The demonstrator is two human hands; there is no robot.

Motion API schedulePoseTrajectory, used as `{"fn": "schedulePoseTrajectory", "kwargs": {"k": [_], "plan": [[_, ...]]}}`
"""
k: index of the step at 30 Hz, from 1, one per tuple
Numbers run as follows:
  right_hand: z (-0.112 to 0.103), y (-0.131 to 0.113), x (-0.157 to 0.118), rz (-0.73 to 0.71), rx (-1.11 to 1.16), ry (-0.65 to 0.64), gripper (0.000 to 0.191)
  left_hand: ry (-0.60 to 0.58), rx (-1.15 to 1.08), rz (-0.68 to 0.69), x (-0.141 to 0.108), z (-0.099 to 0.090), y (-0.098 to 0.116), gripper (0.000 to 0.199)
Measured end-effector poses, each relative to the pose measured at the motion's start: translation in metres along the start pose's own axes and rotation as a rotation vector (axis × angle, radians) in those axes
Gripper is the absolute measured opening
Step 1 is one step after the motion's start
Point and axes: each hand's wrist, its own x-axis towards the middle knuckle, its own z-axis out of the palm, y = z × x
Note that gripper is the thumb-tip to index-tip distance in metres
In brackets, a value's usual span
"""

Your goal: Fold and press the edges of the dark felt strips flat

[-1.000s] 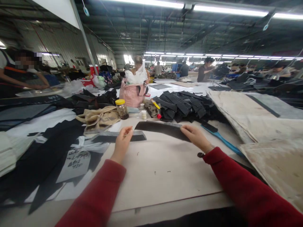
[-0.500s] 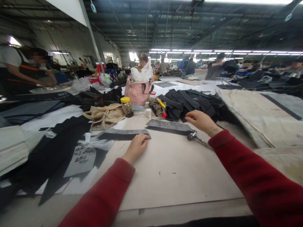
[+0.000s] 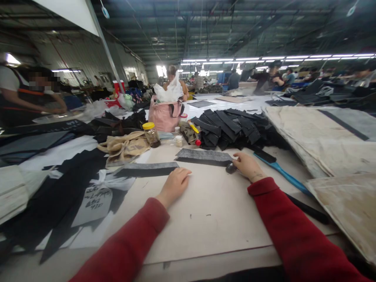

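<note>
My left hand (image 3: 175,184) reaches past the right end of a black-and-grey fabric strip (image 3: 149,169), its fingers stretched out towards the right and holding nothing I can see. My right hand (image 3: 248,166) has its fingers bent together at the right end of a second fabric strip (image 3: 202,156), apparently pinching that end. Just below these fingertips lies a tool's dark rounded head (image 3: 231,168). The hand and sleeve hide its middle, and a black handle (image 3: 308,207) shows beyond the sleeve. Under both strips is a pale board (image 3: 217,231).
Behind the strips is a heap of black fabric pieces (image 3: 226,125). A yellow-lidded jar (image 3: 151,135) and a pink bag (image 3: 164,115) stand further left. A blue-handled brush (image 3: 282,172) lies at right. Black cloth with a handwritten tag (image 3: 92,203) covers the left. Several people work beyond.
My right hand has come down and nearer to the second strip's right end. My left hand has slid right, beyond the first strip's end. The view has shifted, showing the brush beside the right arm.
</note>
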Motion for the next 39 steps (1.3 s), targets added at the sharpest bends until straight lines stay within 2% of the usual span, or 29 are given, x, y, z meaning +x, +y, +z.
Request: {"fn": "schedulePoseTrajectory", "kwargs": {"k": [4,8,11,13,16,18,20,22,25,28,31,33,35,37,39], "plan": [[0.005,0.001,0.002,0.041,0.466,-0.032,0.028,-0.011,-0.026,0.079,0.032,0.030,0.032,0.027],[0.010,-0.005,0.002,-0.003,0.916,-0.044,0.032,0.058,-0.043,0.058,0.073,0.064,0.058,0.036],[0.011,-0.011,0.003,-0.041,1.094,-0.045,0.036,0.057,-0.069,-0.015,0.099,0.083,0.065,0.028],[0.008,-0.013,0.004,-0.039,1.134,-0.029,0.035,0.045,-0.081,-0.090,0.111,0.090,0.065,0.020],[0.003,-0.012,0.004,-0.070,0.942,0.069,0.031,0.039,-0.079,-0.143,0.118,0.093,0.062,0.021],[0.001,-0.012,0.003,-0.169,0.576,0.062,0.032,0.035,-0.085,-0.154,0.119,0.093,0.060,0.021],[0.004,-0.016,0.002,-0.286,0.141,-0.014,0.031,0.040,-0.104,-0.185,0.120,0.092,0.060,0.020],[0.010,-0.022,0.002,-0.342,-0.133,-0.074,0.032,0.051,-0.130,-0.219,0.120,0.092,0.060,0.018],[0.021,-0.031,0.004,-0.337,-0.219,-0.094,0.033,0.101,-0.178,-0.252,0.121,0.093,0.059,0.016],[0.025,-0.034,0.003,-0.335,-0.263,-0.099,0.034,0.214,-0.255,-0.303,0.124,0.088,0.051,0.018],[0.023,-0.034,0.001,-0.347,-0.288,-0.097,0.035,0.379,-0.336,-0.404,0.128,0.064,0.027,0.023],[0.021,-0.033,-0.001,-0.349,-0.297,-0.093,0.035,0.504,-0.387,-0.484,0.131,0.029,0.000,0.024],[0.021,-0.033,-0.002,-0.344,-0.299,-0.086,0.035,0.694,-0.453,-0.588,0.130,-0.022,-0.032,0.021],[0.021,-0.033,-0.002,-0.340,-0.296,-0.079,0.036,0.827,-0.443,-0.652,0.124,-0.082,-0.063,0.018],[0.022,-0.034,-0.002,-0.340,-0.290,-0.073,0.037,0.933,-0.403,-0.688,0.112,-0.143,-0.083,0.019]]}}
